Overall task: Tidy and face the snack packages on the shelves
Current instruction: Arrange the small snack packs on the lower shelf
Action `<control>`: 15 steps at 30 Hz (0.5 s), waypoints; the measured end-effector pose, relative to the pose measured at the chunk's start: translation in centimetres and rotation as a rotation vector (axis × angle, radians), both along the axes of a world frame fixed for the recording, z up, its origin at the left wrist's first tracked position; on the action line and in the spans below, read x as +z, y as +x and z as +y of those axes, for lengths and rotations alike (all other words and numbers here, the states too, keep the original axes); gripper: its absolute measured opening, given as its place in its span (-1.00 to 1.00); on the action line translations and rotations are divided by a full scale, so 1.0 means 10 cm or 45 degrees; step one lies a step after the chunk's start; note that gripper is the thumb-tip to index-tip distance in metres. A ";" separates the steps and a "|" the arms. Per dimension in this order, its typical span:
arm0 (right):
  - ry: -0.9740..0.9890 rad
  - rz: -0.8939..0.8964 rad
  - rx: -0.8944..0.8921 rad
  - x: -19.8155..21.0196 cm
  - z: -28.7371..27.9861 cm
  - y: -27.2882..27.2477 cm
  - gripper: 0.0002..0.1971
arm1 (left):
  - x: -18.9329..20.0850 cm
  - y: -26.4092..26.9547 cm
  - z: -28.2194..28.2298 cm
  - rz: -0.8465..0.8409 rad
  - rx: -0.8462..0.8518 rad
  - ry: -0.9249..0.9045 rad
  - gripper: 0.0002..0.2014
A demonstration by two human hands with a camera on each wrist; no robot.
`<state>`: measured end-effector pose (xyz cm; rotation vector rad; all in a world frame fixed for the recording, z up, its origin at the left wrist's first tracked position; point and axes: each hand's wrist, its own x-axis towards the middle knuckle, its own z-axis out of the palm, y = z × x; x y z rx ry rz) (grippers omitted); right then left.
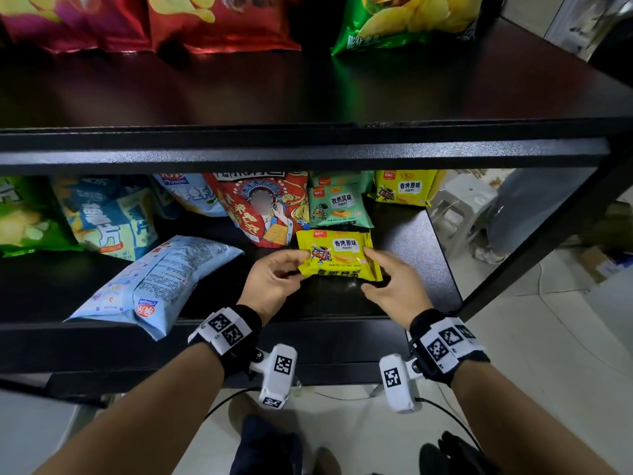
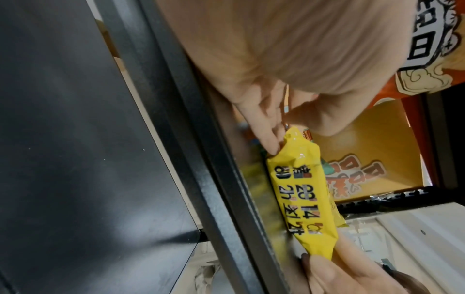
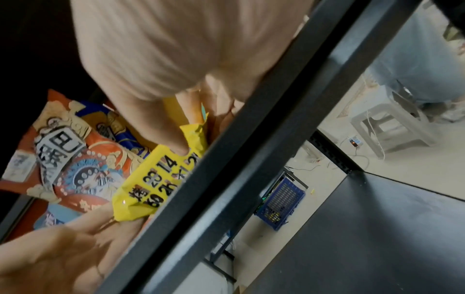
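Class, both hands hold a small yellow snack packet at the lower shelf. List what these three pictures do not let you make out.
- Small yellow snack packet: its back, head view; it faces the camera.
- Left hand fingertips: head view, tucked under the packet.
- Red opera-figure bag: top, head view, cut by the black shelf rail.
- Pale blue bag lying flat: its front, turned down.
- Right hand: blurred in right wrist view.

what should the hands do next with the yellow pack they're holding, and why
Probably stand the yellow pack, held by the left hand and right hand, upright by the matching yellow pack at the back right, where the shelf is bare.
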<state>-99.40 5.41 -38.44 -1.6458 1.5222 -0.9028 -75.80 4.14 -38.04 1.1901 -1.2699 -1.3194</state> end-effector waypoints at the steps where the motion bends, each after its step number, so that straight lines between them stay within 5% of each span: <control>1: -0.025 0.043 -0.017 -0.01 -0.01 0.01 -0.34 | 0.00 0.01 0.00 -0.013 -0.024 0.013 -0.50; 5: -0.082 0.082 -0.137 -0.08 -0.02 0.07 -0.45 | 0.02 -0.04 0.04 -0.230 0.038 -0.039 -0.53; 11: -0.199 0.010 -0.211 0.00 0.01 0.05 -0.90 | 0.10 -0.07 0.06 -0.399 0.192 -0.221 -0.70; 15: -0.194 -0.038 -0.174 0.18 0.02 -0.03 -0.60 | 0.21 -0.03 0.04 -0.314 0.133 -0.229 -0.76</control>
